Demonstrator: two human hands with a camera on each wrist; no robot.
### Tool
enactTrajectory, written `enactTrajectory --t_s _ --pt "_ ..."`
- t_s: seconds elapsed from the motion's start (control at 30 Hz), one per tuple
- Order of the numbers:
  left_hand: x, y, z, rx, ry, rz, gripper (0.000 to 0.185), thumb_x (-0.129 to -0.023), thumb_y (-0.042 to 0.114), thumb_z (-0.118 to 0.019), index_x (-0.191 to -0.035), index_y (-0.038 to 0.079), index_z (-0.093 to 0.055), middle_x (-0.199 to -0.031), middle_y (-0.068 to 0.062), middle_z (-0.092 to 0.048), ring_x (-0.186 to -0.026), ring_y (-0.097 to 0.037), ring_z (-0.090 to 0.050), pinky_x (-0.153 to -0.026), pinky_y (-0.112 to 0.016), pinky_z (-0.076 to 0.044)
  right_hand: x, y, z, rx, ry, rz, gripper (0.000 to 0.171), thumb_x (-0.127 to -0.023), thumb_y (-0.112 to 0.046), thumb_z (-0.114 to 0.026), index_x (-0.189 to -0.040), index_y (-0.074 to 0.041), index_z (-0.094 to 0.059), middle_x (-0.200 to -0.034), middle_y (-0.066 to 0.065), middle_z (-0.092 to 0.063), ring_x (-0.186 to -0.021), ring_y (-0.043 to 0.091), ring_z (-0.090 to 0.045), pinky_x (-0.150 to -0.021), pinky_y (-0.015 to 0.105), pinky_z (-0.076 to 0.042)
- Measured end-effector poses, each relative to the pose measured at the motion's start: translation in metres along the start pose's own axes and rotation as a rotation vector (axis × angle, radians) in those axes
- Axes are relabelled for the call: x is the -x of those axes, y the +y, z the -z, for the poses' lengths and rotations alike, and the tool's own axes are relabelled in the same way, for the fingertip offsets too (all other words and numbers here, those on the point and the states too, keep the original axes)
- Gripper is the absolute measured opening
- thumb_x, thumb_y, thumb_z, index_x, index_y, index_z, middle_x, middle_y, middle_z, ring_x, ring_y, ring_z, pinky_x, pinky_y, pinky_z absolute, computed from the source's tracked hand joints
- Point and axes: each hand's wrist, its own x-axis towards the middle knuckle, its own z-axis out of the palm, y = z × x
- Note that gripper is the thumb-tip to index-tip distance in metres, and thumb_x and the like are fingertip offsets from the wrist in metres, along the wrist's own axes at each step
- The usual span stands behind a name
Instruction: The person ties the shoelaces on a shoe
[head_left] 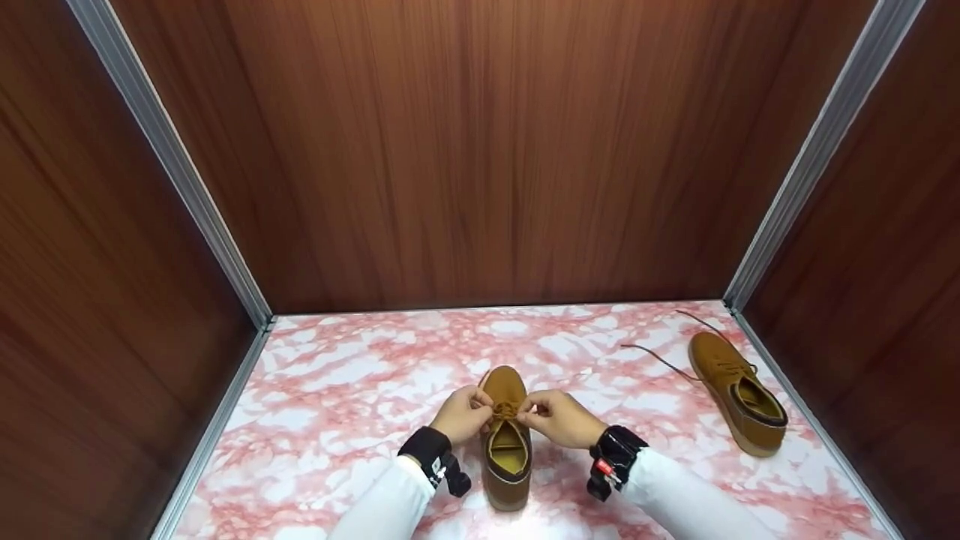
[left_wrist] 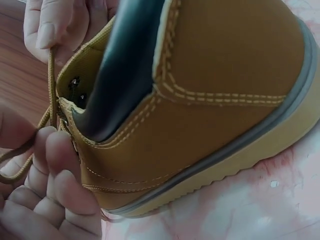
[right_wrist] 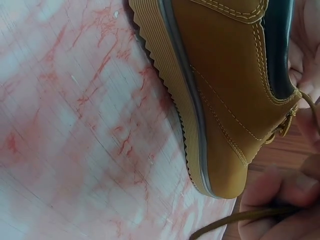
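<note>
Nearest the camera: two white sleeves with black wrist units, both hands meeting over the near shoe [head_left: 506, 442], which sits heel toward the person, toe pointing away, sole flat on the pink marbled counter [head_left: 337, 405]. Left hand [head_left: 465, 414] has fingers curled, pinching the lace [left_wrist: 51, 82] on its side of the eyelets; left wrist view shows the lace running between fingertips and a loop lying across the palm. Right hand [head_left: 559, 417] likewise has fingers curled, pinching its end of the lace; right wrist view shows a strand clamped under the fingertips [right_wrist: 280, 192]. Whether a knot is crossed yet or just two ends held, can't tell, since the knuckles hide the crossing point. Risks, as I judge them: the grip is fingertip-only on thin round cord, so one end could slip out under tension and any half-formed loop would collapse. Uneven pull could drag the lace through the top eyelets and leave one end short. Nothing pins the shoe down, so a hard sideways pull could slide or tip it on the smooth counter. Further out on the right: second shoe [head_left: 739, 394], well apart from the hands, close to the right wall, its loose laces [head_left: 660, 360] trailing across the counter. Behind everything: wood-grain back wall [head_left: 480, 150] with metal corner strips.
</note>
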Motion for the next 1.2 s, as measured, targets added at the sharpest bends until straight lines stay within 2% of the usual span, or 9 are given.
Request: enactTrajectory --t_s 0.17,0.3,0.4,0.5,0.6,0.77,0.97,1.2 --pt "0.0003 0.0016 0.0015 -0.055 0.001 0.029 0.004 -0.089 0.007 -0.064 -0.092 0.004 -0.062 -0.074 -0.006 -0.069 -0.066 -0.022 -0.069 -0.052 -0.02 -0.048 -0.0001 -0.0015 -0.0002 0.029 0.015 -0.023 0.007 -0.098 -0.017 -0.07 -0.092 -0.013 -0.073 -0.081 -0.004 -0.066 -0.065 -0.001 -0.051 -0.06 0.018 -0.045" --pt "-0.0012 0.0024 0.0025 -0.075 -0.006 0.037 0.014 -0.094 0.013 -0.071 -0.085 0.006 -0.063 -0.071 -0.012 -0.071 -0.059 -0.02 -0.066 -0.048 -0.018 -0.046 -0.0003 -0.002 0.0 0.034 0.029 -0.02 0.008 -0.096 -0.018 -0.074 -0.088 -0.015 -0.073 -0.082 -0.004 -0.067 -0.062 0.0 -0.046 -0.059 0.017 -0.041" --pt "-0.0026 0.003 0.0023 -0.093 -0.014 0.047 0.017 -0.095 0.018 -0.074 -0.087 0.007 -0.065 -0.069 -0.008 -0.069 -0.058 -0.018 -0.065 -0.048 -0.018 -0.045 -0.0005 -0.0015 0.0004 0.02 0.037 -0.009 0.009 -0.094 -0.02 -0.077 -0.086 -0.017 -0.074 -0.083 -0.002 -0.07 -0.062 0.0 -0.045 -0.059 0.017 -0.039" --pt "-0.0034 0.0036 0.0018 -0.116 -0.019 0.049 0.015 -0.096 0.02 -0.074 -0.094 0.006 -0.07 -0.068 0.0 -0.066 -0.06 -0.014 -0.065 -0.051 -0.019 -0.046 -0.0009 -0.0003 0.0005 0.02 0.04 0.007 0.009 -0.093 -0.021 -0.079 -0.085 -0.017 -0.075 -0.084 -0.001 -0.073 -0.064 -0.001 -0.047 -0.06 0.017 -0.039" --pt "-0.0032 0.0039 0.0014 -0.129 -0.014 0.036 0.014 -0.096 0.018 -0.073 -0.098 0.004 -0.074 -0.068 0.003 -0.065 -0.061 -0.013 -0.065 -0.051 -0.018 -0.046 -0.0014 0.0005 0.0007 0.029 0.042 0.022 0.008 -0.092 -0.021 -0.08 -0.085 -0.018 -0.077 -0.084 -0.001 -0.075 -0.065 -0.003 -0.048 -0.061 0.016 -0.04" --pt "-0.0017 0.0042 -0.0001 -0.128 0.0 0.037 0.01 -0.096 0.014 -0.071 -0.094 0.005 -0.073 -0.069 0.005 -0.062 -0.058 -0.01 -0.06 -0.049 -0.018 -0.046 -0.0015 -0.0004 0.0014 0.017 0.041 0.027 0.006 -0.091 -0.019 -0.081 -0.086 -0.017 -0.078 -0.085 -0.001 -0.077 -0.068 -0.004 -0.05 -0.063 0.016 -0.042" --pt "-0.0002 0.0052 -0.0017 -0.161 0.02 0.017 0.009 -0.095 0.013 -0.07 -0.09 0.005 -0.071 -0.071 0.006 -0.062 -0.059 -0.006 -0.057 -0.054 -0.019 -0.047 -0.0018 -0.001 0.0007 -0.004 0.047 0.025 0.005 -0.091 -0.017 -0.08 -0.087 -0.015 -0.078 -0.084 0.001 -0.076 -0.061 -0.004 -0.043 -0.058 0.014 -0.037" --pt "-0.0005 0.0047 -0.0025 -0.128 0.036 0.006 0.008 -0.096 0.012 -0.069 -0.091 0.006 -0.07 -0.07 0.007 -0.058 -0.059 -0.006 -0.058 -0.054 -0.019 -0.047 -0.0058 -0.0029 -0.0025 0.007 0.085 0.013 0.007 -0.09 -0.015 -0.081 -0.085 -0.015 -0.077 -0.076 -0.003 -0.066 -0.058 -0.003 -0.04 -0.056 0.015 -0.034"
